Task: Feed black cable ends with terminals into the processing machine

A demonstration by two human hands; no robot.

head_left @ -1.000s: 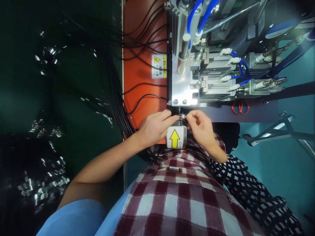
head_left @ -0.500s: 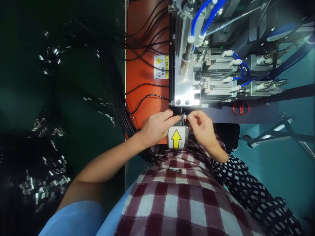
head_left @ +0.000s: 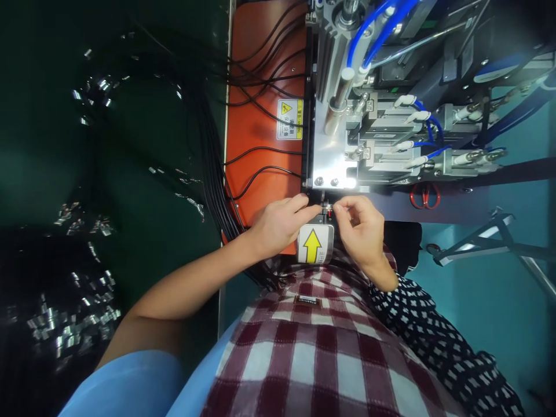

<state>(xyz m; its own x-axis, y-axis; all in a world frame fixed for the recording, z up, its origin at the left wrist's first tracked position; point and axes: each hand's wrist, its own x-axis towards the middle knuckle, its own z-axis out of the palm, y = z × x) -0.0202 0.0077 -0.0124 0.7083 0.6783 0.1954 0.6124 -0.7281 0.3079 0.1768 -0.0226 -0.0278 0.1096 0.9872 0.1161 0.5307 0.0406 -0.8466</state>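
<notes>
A small shiny metal cable end with a spot of red lies at the front edge of the machine, between my two hands. My left hand reaches in from the left over the orange panel, its fingers bent together and the index fingertip at the cable end. Whatever lies under those fingers is hidden. From the right, my right hand pinches the other side of the cable end between thumb and index finger. Just below is a white plate with a yellow arrow.
Black cables cross the orange panel and hang in a thick bundle at left; metal ends glint on more bundles. Blue air hoses run above the machine. Red-handled scissors lie right of my right hand.
The view has shifted slightly. Both hands stay at the same spot on the machine edge, with the right hand turned a little and still pinching.
</notes>
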